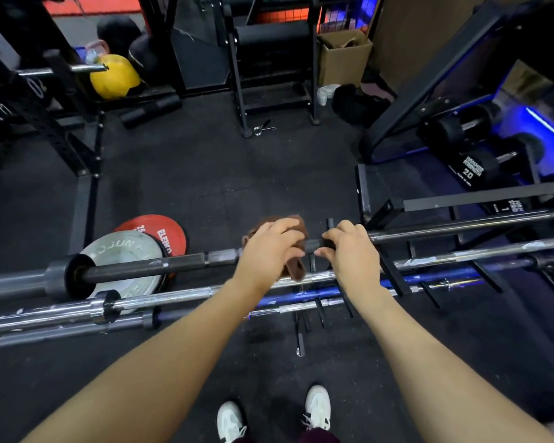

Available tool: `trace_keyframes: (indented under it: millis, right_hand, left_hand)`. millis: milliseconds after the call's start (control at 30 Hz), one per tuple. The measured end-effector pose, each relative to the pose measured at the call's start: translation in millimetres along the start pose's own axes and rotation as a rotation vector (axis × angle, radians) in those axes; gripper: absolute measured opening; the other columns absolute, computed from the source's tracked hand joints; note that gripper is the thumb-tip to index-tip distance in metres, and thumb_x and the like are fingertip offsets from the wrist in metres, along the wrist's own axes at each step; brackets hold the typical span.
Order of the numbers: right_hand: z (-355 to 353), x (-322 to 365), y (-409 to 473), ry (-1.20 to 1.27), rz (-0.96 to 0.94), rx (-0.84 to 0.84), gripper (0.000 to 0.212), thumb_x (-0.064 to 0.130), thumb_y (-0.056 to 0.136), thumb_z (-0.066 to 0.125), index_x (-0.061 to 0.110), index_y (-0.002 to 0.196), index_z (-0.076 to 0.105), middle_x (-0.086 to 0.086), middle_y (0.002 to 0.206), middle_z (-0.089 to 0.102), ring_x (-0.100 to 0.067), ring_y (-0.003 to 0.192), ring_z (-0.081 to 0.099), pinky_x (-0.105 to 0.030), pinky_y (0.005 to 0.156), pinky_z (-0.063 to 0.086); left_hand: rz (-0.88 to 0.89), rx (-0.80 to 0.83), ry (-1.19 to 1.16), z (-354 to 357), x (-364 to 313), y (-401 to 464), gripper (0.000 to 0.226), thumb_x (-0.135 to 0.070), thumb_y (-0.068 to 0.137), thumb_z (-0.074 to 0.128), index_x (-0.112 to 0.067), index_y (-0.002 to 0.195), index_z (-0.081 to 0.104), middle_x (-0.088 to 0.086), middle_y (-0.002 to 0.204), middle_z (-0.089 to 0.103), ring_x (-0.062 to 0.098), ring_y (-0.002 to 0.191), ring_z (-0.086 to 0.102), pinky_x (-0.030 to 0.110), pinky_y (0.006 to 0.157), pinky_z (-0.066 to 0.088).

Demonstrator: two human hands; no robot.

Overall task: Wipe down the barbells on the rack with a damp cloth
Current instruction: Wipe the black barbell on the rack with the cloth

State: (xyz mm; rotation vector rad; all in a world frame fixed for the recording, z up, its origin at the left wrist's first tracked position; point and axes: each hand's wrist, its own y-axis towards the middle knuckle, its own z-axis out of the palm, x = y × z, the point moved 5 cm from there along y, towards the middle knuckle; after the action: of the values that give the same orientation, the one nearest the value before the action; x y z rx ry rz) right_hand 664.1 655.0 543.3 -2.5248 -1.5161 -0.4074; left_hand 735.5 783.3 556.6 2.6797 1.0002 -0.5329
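A: Head view, centre of the frame: the left hand (271,249) grips a brown cloth (293,266) wrapped over the dark steel barbell (147,266), the topmost bar on the low black barbell rack (394,276). One end of the cloth hangs below the bar.

B: And the right hand (352,247)?

A: Just beside the left, toward the right of the frame, curled round the same bar, thumb underneath. It looks like a steadying grip.

B: Where are the other bars?

A: Below and nearer: a chrome barbell (173,297), then a blue-shafted barbell (301,295), both lying across the rack from lower left to right. A grey weight plate (115,251) and a red weight plate (160,233) lean at left, behind the dark bar's collar.

B: What could go wrong?

A: I'd judge the bar may roll under the wiping stroke if the right hand loosens, since it only rests on the rack pegs. The hanging end of the cloth could snag on a peg or drag over the chrome bar. Also, the two hands sit close together, so a stroke to the right would run into the right hand's fingers.
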Motion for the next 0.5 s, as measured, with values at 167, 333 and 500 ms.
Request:
trace_keyframes:
  millis: [167, 333, 500]
  right_hand:
    - [-1, -5, 0, 0.04, 0.003, 0.003, 0.032, 0.035, 0.087, 0.065, 0.013, 0.11, 0.066, 0.003, 0.1, 0.052, -0.016, 0.101, 0.042, -0.029, 0.062, 0.038]
    - [0, -1, 0, 0.02, 0.0, 0.011, 0.031, 0.035, 0.088, 0.062, 0.013, 0.109, 0.065, 0.002, 0.103, 0.052, -0.017, 0.104, 0.04, -0.028, 0.06, 0.032]
    - [-1, -2, 0, -0.011, 0.001, 0.007, 0.031, 0.037, 0.088, 0.063, 0.014, 0.109, 0.065, 0.002, 0.104, 0.052, -0.017, 0.103, 0.041, -0.029, 0.06, 0.035]
  left_hand:
    - [-0.007, -0.015, -0.008, -26, 59, -45, 0.041, -0.041, 0.081, 0.05, -0.012, 0.094, 0.075, 0.006, 0.115, 0.067, 0.029, 0.093, 0.065, 0.027, 0.086, 0.043]
    - [-0.12, -0.078, -0.007, -28, 58, -48, 0.026, -0.03, 0.077, 0.062, -0.011, 0.087, 0.076, 0.005, 0.108, 0.07, 0.03, 0.09, 0.065, 0.028, 0.085, 0.046]
    - [-0.064, -0.057, -0.016, -2, 0, 0, 0.029, -0.027, 0.093, 0.055, -0.011, 0.111, 0.07, 0.0, 0.132, 0.057, 0.022, 0.117, 0.05, 0.023, 0.099, 0.027]
